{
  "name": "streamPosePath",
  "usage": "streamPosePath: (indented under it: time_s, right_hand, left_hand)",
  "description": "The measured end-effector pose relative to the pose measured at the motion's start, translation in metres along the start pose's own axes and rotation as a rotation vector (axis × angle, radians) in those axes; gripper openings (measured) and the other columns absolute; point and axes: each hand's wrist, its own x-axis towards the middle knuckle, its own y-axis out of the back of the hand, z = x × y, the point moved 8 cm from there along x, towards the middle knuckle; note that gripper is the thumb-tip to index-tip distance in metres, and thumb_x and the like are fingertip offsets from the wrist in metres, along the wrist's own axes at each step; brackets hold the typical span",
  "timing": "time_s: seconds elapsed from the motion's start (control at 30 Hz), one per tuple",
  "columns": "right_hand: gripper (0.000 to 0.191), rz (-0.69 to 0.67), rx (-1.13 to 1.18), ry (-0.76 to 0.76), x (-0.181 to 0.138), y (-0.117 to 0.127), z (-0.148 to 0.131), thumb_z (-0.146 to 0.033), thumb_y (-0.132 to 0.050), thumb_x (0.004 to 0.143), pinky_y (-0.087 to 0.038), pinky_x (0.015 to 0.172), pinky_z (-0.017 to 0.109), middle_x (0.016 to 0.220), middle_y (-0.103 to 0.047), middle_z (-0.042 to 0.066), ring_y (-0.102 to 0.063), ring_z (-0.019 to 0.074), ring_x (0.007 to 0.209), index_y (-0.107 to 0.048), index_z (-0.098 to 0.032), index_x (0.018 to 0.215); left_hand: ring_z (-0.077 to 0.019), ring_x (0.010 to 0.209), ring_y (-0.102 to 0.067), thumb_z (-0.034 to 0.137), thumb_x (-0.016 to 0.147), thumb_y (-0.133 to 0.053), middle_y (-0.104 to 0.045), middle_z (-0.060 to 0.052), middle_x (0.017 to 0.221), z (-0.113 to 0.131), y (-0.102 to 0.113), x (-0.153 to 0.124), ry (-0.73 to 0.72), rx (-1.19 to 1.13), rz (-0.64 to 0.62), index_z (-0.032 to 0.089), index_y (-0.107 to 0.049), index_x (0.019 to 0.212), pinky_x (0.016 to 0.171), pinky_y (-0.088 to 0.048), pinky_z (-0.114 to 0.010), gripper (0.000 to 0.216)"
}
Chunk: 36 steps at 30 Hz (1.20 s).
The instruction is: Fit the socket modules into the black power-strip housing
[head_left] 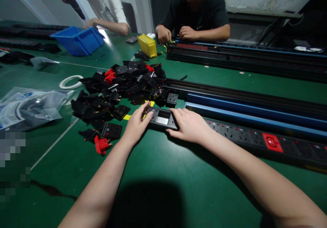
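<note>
A long black power strip [231, 132] lies across the green table, running from the middle to the right edge, with one red socket [273, 142] among its black ones. My left hand [136, 124] is closed around its left end, the thumb on top of a black socket module [152, 115]. Just right of that thumb is an unfilled opening [162, 119] in the strip. My right hand [190, 124] grips the strip on the other side of the opening, thumb on the near edge and fingers over the top. A loose black socket [172, 99] sits just behind the strip.
Black and red socket modules lie in a pile [127, 81] at left. Blue-edged rails [242, 112] lie behind the strip. Farther back are a yellow bin [147, 46], a blue bin [79, 41] and two people. A tape roll [71, 82] and plastic bag [30, 107] are at left.
</note>
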Motion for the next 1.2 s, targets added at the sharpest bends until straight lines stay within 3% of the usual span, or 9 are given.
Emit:
streamPosePath:
  time_s: [0.17, 0.3, 0.53, 0.77, 0.97, 1.2]
  right_hand:
    - [0.067, -0.003, 0.002, 0.004, 0.000, 0.000, 0.000, -0.051, -0.060, 0.090, -0.052, 0.089, 0.042, 0.120, -0.068, 0.019, -0.066, 0.0316, 0.104, -0.050, -0.007, 0.139]
    - [0.067, -0.003, 0.005, 0.003, 0.000, 0.000, -0.001, -0.051, -0.059, 0.090, -0.052, 0.090, 0.043, 0.122, -0.068, 0.019, -0.065, 0.0319, 0.105, -0.049, -0.007, 0.140]
    - [0.075, 0.046, 0.057, 0.058, -0.001, 0.000, -0.002, -0.047, -0.061, 0.090, -0.052, 0.096, 0.047, 0.135, -0.060, 0.023, -0.063, 0.0343, 0.115, -0.038, -0.003, 0.147]
    - [0.074, 0.114, 0.161, 0.214, -0.002, 0.005, -0.010, -0.035, -0.058, 0.095, -0.051, 0.103, 0.049, 0.155, -0.043, 0.021, -0.050, 0.0327, 0.137, -0.023, -0.012, 0.156]
    - [0.073, 0.052, 0.159, 0.288, -0.004, 0.007, -0.017, -0.022, -0.059, 0.093, -0.050, 0.104, 0.051, 0.160, -0.041, 0.014, -0.047, 0.0305, 0.138, -0.023, -0.019, 0.157]
    - [0.071, -0.003, 0.095, 0.309, -0.002, 0.006, -0.020, -0.020, -0.060, 0.092, -0.051, 0.100, 0.049, 0.159, -0.043, 0.011, -0.051, 0.0308, 0.126, -0.030, -0.018, 0.156]
  left_hand:
    - [-0.0172, 0.083, -0.060, 0.053, 0.086, -0.064, -0.060, -0.006, 0.107, 0.002, 0.008, -0.001, 0.019, 0.082, 0.126, 0.021, -0.051, 0.110, 0.078, -0.050, -0.032, 0.042]
    - [-0.0170, 0.078, -0.058, 0.052, 0.089, -0.061, -0.059, 0.000, 0.087, 0.008, 0.007, -0.001, 0.004, 0.104, 0.086, 0.023, -0.051, 0.089, 0.073, -0.045, -0.029, 0.030]
    - [-0.0201, 0.082, -0.062, 0.054, 0.092, -0.056, -0.068, -0.003, 0.086, 0.011, -0.004, 0.001, 0.004, -0.073, -0.078, 0.020, -0.066, 0.088, 0.074, -0.045, -0.028, 0.036]
    - [-0.0248, 0.095, -0.068, 0.053, 0.093, -0.055, -0.076, -0.006, 0.097, 0.012, -0.007, 0.002, -0.013, -0.113, -0.148, 0.020, -0.076, 0.092, 0.087, -0.049, -0.033, 0.040]
    - [-0.0230, 0.086, -0.069, 0.052, 0.090, -0.060, -0.076, -0.005, 0.088, 0.011, -0.003, 0.003, -0.013, -0.109, -0.096, 0.020, -0.077, 0.087, 0.081, -0.050, -0.032, 0.036]
    - [-0.0180, 0.077, -0.066, 0.046, 0.092, -0.059, -0.073, -0.003, 0.085, 0.006, 0.009, 0.004, 0.027, -0.146, 0.073, 0.019, -0.072, 0.084, 0.075, -0.050, -0.029, 0.031]
